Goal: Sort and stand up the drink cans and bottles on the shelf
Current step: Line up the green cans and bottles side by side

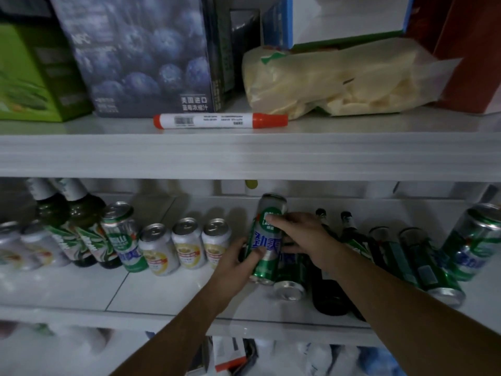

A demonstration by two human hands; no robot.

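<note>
Fingers [260, 252] of both hands wrap the upright green can [267, 240].

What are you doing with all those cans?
A person is tidying drinks on the middle shelf. Both hands hold one tall green can: the left hand low on its side, the right hand near its top. Three yellow cans stand to the left of it. To the right, more green cans and dark bottles lie on their sides.
</note>
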